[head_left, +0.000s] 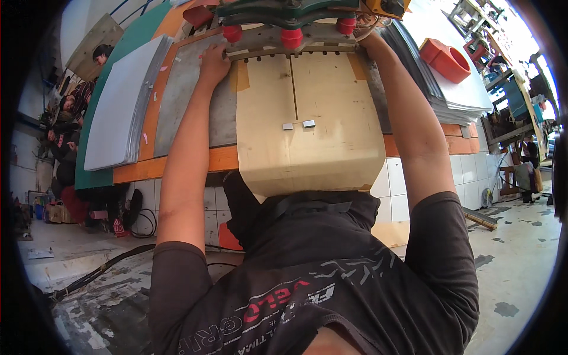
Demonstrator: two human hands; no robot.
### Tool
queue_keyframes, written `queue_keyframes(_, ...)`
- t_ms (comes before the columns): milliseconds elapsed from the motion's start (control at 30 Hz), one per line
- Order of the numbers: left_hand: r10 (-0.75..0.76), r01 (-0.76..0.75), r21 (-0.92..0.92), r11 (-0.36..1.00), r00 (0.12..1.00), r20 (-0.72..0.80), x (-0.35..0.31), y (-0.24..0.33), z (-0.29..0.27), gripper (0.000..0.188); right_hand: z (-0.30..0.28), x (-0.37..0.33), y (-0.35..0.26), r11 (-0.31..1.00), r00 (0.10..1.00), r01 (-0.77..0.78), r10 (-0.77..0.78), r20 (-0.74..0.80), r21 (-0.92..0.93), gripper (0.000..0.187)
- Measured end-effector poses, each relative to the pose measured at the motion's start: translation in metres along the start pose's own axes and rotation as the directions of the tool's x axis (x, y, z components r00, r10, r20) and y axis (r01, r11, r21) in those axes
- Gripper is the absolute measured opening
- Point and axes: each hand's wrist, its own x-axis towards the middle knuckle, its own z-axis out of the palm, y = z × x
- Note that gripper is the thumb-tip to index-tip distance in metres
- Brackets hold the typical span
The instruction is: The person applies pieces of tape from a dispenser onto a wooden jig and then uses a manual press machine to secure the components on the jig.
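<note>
My left hand (214, 62) rests at the left end of a curved metal bar (260, 49) on a green press-like machine (284, 15). Its fingers are spread, with the fingertips beside the bar. On the opposite side, my right hand (371, 44) reaches to the bar's right end, and its fingers are mostly hidden. Between my forearms lies a tan board (307, 148) with a narrow slot down its middle and brown tape at its upper corners. Two small light blocks, a left block (287, 126) and a right block (309, 123), sit near the slot's lower end.
Stacked pale sheets (121, 106) lie on the left, over a green surface (97, 177). A second stack (461, 97) on the right carries a red-orange ring-shaped piece (445, 60). Red cylindrical parts (291, 38) hang above the bar. Other people (74, 103) are at far left.
</note>
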Motion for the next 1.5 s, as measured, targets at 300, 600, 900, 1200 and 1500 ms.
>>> queue_keyframes(300, 0.01, -0.01, -0.098, 0.995, 1.0, 0.005, 0.006, 0.003, -0.002, 0.027, -0.014, 0.008, 0.012, 0.991, 1.0, -0.005, 0.004, 0.004, 0.13, 0.047)
queue_keyframes(600, 0.03, -0.035, -0.126, 0.991, 0.999, -0.038, 0.003, -0.001, -0.004, 0.026, -0.013, 0.006, 0.013, 0.992, 0.999, 0.023, -0.028, 0.035, 0.124, 0.039)
queue_keyframes(900, -0.035, 0.038, -0.053, 0.998, 0.998, 0.058, 0.005, -0.002, 0.0, 0.032, -0.019, -0.002, 0.013, 0.987, 0.981, 0.122, -0.136, 0.136, 0.105, 0.037)
queue_keyframes(1200, -0.007, 0.013, -0.106, 0.994, 0.998, 0.055, 0.01, -0.017, 0.011, 0.035, -0.021, -0.012, 0.005, 0.989, 0.957, 0.151, -0.149, 0.248, 0.012, 0.049)
queue_keyframes(1500, -0.082, 0.119, -0.317, 0.941, 0.988, 0.13, 0.007, 0.009, -0.017, 0.025, -0.025, -0.02, 0.001, 0.979, 0.947, 0.205, -0.196, 0.255, -0.01, 0.054)
